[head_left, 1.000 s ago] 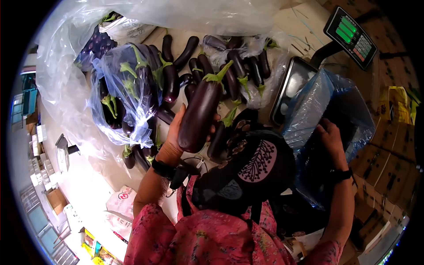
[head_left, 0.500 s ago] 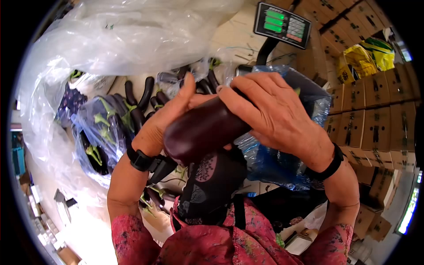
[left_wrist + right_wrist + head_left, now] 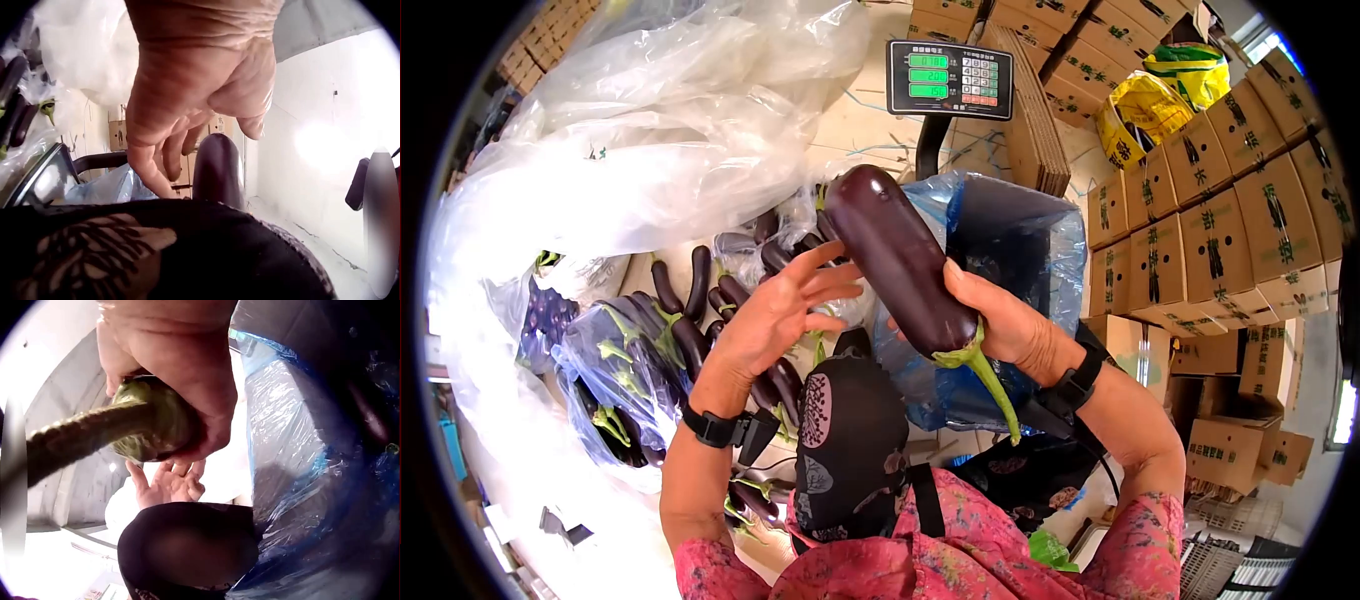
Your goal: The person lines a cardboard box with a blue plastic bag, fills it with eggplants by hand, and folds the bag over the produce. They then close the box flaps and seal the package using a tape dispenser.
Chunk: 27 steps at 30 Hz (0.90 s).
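A large dark purple eggplant [image 3: 900,260] is held up in front of the person's chest, its blunt end away from them and its green stem [image 3: 995,390] pointing back. The right hand [image 3: 1015,325] grips it close to the stem end; in the right wrist view the green cap [image 3: 150,419] pokes out of that grip. The left hand [image 3: 785,310] has its fingers loosely spread, fingertips right at the eggplant's left side, and holds nothing. Under the right forearm stands a box lined with a blue plastic bag [image 3: 1050,230]. Inside it shows part of another eggplant [image 3: 369,415].
Loose eggplants [image 3: 690,345] lie on the left, beside a thin bluish bag of eggplants [image 3: 640,360]. Clear plastic sheeting [image 3: 690,130] heaps up behind them. A scale display [image 3: 948,80] stands beyond the box. Stacked cartons [image 3: 1220,220] and yellow bags [image 3: 1140,115] are on the right.
The eggplant passed from the left hand to the right and was turned end for end, its stem now toward the person. The right hand came out of the lined box; the left hand let go.
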Each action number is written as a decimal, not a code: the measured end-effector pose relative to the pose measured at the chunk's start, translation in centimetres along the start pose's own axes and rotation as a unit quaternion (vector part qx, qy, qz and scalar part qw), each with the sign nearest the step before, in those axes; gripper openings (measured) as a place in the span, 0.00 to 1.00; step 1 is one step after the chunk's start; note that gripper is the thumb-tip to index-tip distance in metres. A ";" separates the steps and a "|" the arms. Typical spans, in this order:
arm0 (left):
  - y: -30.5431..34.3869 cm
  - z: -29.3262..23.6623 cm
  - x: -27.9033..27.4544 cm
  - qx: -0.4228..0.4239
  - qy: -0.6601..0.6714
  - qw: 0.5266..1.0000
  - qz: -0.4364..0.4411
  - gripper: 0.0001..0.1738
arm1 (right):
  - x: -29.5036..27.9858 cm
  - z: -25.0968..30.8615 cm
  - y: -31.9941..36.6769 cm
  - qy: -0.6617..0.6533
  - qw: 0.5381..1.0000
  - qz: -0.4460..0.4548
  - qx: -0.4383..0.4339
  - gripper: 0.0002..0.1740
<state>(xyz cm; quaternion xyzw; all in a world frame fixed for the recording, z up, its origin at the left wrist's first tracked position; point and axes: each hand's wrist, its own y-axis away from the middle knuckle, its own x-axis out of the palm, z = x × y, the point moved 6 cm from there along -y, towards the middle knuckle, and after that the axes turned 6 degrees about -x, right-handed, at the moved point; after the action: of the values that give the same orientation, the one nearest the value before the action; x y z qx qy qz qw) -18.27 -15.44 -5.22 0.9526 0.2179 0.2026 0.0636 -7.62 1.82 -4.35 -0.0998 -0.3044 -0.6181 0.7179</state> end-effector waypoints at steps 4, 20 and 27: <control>-1.3 -1.2 2.8 0.024 0.047 0.998 0.017 0.56 | 0.9 -0.2 -0.7 -0.027 0.999 0.022 -0.001 0.42; -3.9 -4.5 4.3 0.051 0.110 0.993 0.006 0.45 | 2.1 4.6 0.8 0.435 0.866 -0.121 -0.213 0.65; -6.5 -4.6 4.3 -0.008 0.129 0.991 0.038 0.33 | -0.3 5.8 3.5 0.401 0.866 -0.166 -0.247 0.62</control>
<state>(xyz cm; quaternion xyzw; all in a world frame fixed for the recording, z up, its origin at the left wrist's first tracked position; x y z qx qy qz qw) -19.15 -7.51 -0.87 0.9254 0.1864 0.3281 0.0351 -6.16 5.86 0.93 0.0347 0.1601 -0.7698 0.6169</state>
